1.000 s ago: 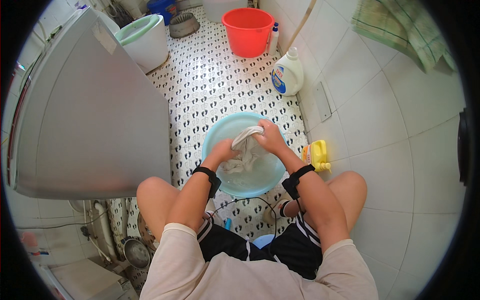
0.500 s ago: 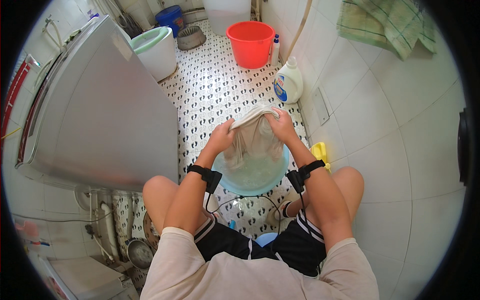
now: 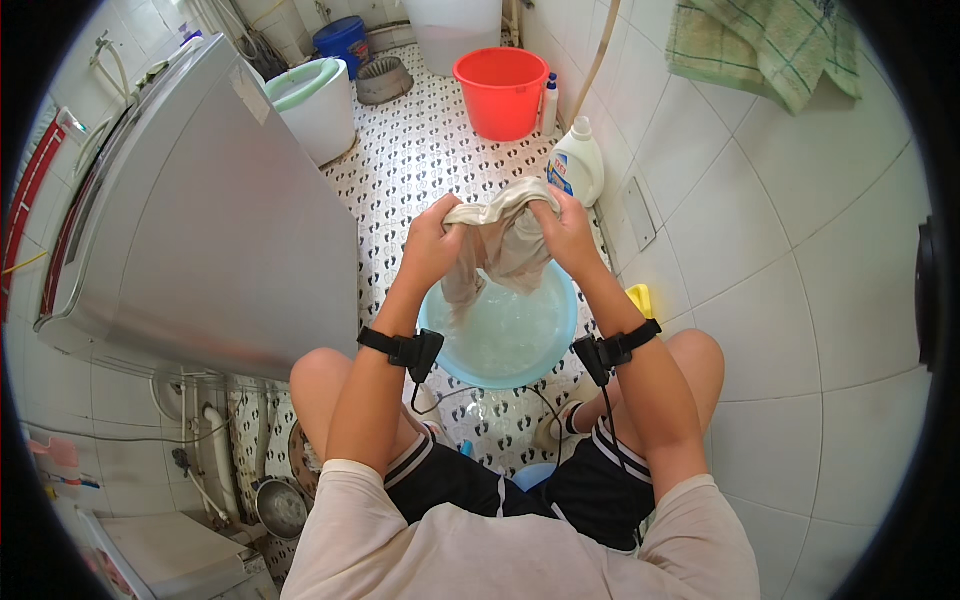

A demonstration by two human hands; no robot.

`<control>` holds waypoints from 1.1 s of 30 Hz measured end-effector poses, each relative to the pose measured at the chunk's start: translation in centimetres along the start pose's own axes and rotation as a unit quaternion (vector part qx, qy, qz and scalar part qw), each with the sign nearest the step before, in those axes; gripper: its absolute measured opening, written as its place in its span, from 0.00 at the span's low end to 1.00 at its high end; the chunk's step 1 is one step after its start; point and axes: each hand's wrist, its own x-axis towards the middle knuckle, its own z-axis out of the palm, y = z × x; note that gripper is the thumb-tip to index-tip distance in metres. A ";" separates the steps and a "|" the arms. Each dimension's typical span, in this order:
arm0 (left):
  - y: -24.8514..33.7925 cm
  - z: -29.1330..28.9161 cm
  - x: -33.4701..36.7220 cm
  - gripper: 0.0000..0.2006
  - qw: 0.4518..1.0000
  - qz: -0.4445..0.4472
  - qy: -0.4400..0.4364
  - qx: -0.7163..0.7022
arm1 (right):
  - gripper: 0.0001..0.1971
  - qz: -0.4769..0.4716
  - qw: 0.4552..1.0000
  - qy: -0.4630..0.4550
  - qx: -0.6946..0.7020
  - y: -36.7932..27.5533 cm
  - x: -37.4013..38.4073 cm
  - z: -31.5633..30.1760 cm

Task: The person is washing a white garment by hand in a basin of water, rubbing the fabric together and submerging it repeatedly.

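A wet beige garment (image 3: pixel 505 235) hangs stretched between my two hands, over the far part of a light blue basin (image 3: pixel 447 360). My left hand (image 3: pixel 434 238) is closed on one side of its upper edge, and my right hand (image 3: pixel 568 232) grips the other side. The cloth droops in folds between and below my hands. Cloudy water (image 3: pixel 510 335) fills part of the basin, which stands on the floor between my knees. Whether the lowest end of the cloth touches the water, I cannot tell.
Beyond the basin stand a red bucket (image 3: pixel 500 95) and a white detergent jug (image 3: pixel 578 160). A yellow container (image 3: pixel 640 298) sits by the right wall. A large grey appliance (image 3: pixel 230 210) blocks the left side. Cables hang from black bands on my forearms.
Both hands have lifted the garment higher and spread slightly further apart. Its lower part has come up, so more of the water in the basin shows.
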 end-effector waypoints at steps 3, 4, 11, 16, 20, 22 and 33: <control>-0.8 0.7 -0.4 0.06 1.000 0.006 0.008 0.014 | 0.18 0.004 0.999 -0.006 -0.051 1.3 -0.7 0.6; -1.2 1.2 -0.5 0.07 0.999 -0.026 -0.016 0.014 | 0.18 -0.013 0.996 -0.003 -0.088 1.9 -1.0 0.9; -7.5 4.1 -2.9 0.08 0.984 -0.103 -0.104 0.100 | 0.15 0.086 0.989 -0.078 -0.092 7.1 -4.7 3.4; -9.6 5.2 -4.3 0.10 0.961 -0.118 -0.161 0.191 | 0.17 0.119 0.971 -0.135 -0.158 10.8 -6.8 3.2; -10.6 6.0 -5.4 0.20 0.923 -0.167 -0.237 0.254 | 0.20 0.117 0.948 -0.161 -0.247 13.4 -8.5 3.4; -11.9 6.8 -6.8 0.26 0.918 -0.150 -0.227 0.288 | 0.28 0.119 0.928 -0.159 -0.315 14.2 -9.3 3.9; -14.9 9.7 -7.9 0.62 0.867 -0.176 -0.337 0.322 | 0.64 0.156 0.854 -0.277 -0.412 17.0 -11.4 5.8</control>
